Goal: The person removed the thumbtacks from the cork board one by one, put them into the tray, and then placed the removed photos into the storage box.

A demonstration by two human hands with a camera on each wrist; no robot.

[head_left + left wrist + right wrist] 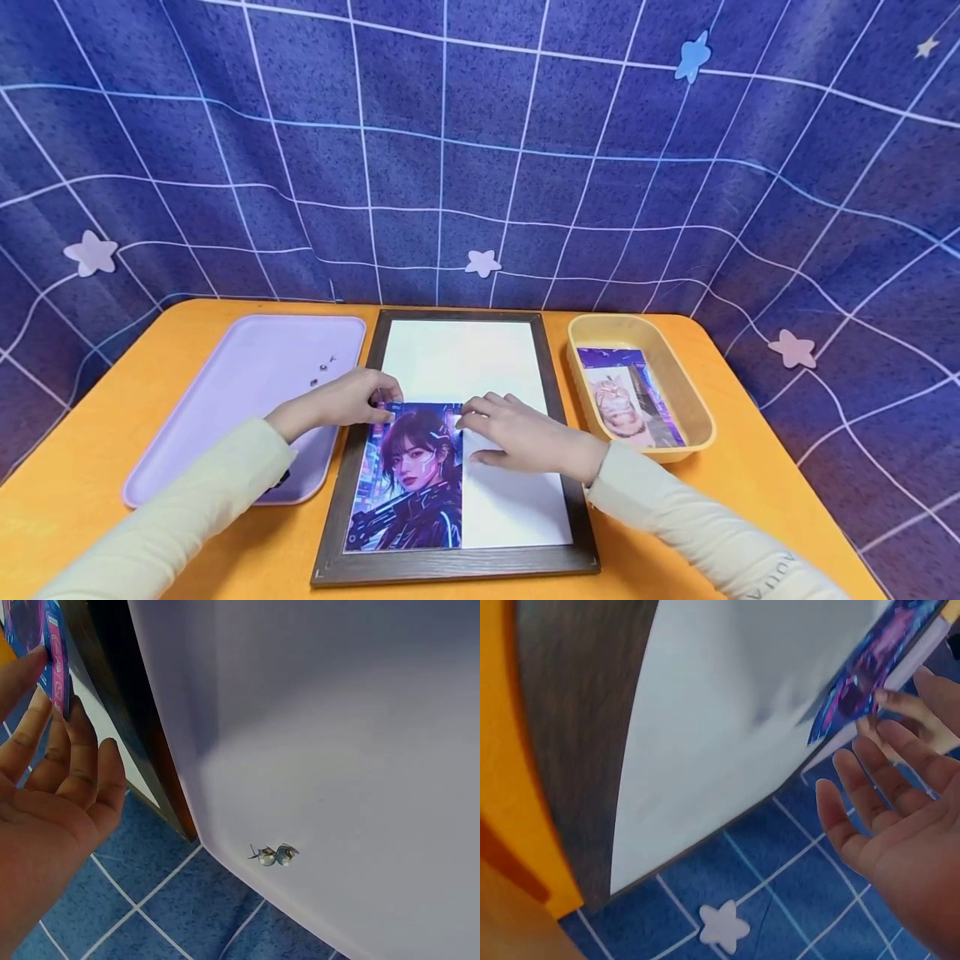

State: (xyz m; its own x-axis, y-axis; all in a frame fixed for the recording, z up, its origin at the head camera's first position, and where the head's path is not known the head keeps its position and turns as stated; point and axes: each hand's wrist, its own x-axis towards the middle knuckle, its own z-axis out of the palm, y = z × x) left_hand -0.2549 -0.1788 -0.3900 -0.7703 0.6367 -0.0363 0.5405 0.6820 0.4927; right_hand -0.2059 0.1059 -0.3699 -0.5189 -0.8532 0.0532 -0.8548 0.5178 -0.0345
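A glossy printed picture (411, 500) of a dark-haired illustrated figure in blue and purple lies over the lower left of a white panel (517, 508). Around that panel runs a dark brown picture frame (453, 568). My left hand (352, 398) pinches the picture's upper left corner, thumb on the printed face and fingers behind it in the left wrist view. At the upper right corner, my right hand (521, 437) reaches in with fingertips right at the edge. The right wrist view shows its fingers (870, 795) loosely extended, with the picture (862, 679) beyond them.
Left of the frame is a lilac tray (262, 367) with small metal pieces (323, 367) on it. A black item (282, 478) shows beside my left sleeve. On the right, a yellow bin (693, 417) holds several prints (621, 408). A blue gridded curtain (480, 125) hangs behind the orange table.
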